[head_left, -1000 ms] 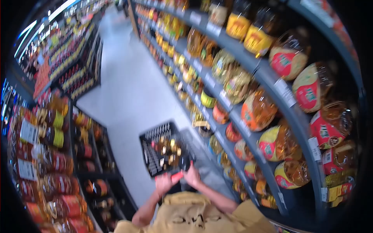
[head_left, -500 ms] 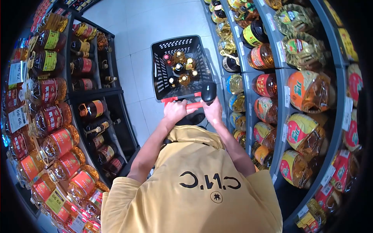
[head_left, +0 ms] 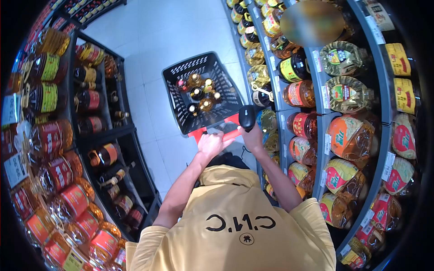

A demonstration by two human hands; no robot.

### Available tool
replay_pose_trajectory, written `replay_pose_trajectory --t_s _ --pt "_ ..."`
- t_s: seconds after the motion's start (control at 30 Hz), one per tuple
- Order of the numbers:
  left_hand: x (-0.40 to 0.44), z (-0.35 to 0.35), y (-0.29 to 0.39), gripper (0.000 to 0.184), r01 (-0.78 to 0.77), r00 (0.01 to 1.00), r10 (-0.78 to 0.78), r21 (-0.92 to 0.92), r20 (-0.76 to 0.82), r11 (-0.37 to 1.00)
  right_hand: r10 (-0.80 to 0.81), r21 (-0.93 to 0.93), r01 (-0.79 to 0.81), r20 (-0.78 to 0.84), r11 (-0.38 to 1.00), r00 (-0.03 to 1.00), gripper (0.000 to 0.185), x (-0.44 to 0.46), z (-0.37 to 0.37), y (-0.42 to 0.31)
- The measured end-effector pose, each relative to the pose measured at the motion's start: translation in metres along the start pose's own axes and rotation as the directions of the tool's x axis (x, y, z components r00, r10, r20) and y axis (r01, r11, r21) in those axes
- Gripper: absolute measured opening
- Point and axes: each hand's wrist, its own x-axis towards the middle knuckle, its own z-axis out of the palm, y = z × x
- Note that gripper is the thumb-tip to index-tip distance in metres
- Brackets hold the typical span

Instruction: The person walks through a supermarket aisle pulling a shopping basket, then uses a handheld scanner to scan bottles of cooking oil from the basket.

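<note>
A dark grey shopping basket [head_left: 174, 106] with slotted walls stands in front of me, angled to the left. Several bottles [head_left: 206, 105] with pale or red caps are upright inside it. My left hand [head_left: 211, 144] is closed around the red handle [head_left: 232, 135] on the basket's near side. At that handle's right end, my right hand [head_left: 252, 137] is closed. A black, rounded device [head_left: 247, 118] shaped like a handheld scanner sticks out ahead of the right fingers. How the right hand divides its grip between device and handle is partly hidden.
Shelves of large oil bottles [head_left: 352, 137] with price tags line my right side. To the left, dark shelves hold bottles [head_left: 106, 154], with stacked oil bottles [head_left: 74, 201] further out. Pale floor tiles [head_left: 151, 40] run ahead between them. A round blur [head_left: 312, 22] covers part of the upper right.
The basket has swung to the left and sits slightly lower in view, with both hands still at its handle. The side shelves have slid downward in view.
</note>
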Motion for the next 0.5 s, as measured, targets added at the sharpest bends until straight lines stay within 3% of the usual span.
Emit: replay_pose_trajectory --t_s 0.1,0.13,0.37,0.5 --pt "0.018 -0.009 -0.009 0.061 -0.030 0.999 0.030 0.000 -0.045 1.000 0.081 -0.015 -0.081 -0.004 0.997 0.997 0.043 0.020 0.005 -0.022" --pt "0.023 -0.009 -0.013 0.063 -0.065 0.988 0.069 0.038 -0.141 0.997 0.085 0.003 -0.085 -0.010 0.996 0.996 0.043 0.025 0.008 -0.025" --pt "0.062 -0.039 -0.040 0.065 -0.054 0.994 0.064 0.110 -0.092 0.992 0.039 0.201 -0.035 -0.019 0.979 0.999 0.042 0.065 0.028 -0.045" --pt "0.087 -0.067 -0.050 0.068 0.026 0.998 -0.034 0.142 0.055 0.990 0.034 0.332 -0.040 0.025 0.942 0.999 0.039 0.085 0.032 -0.056"
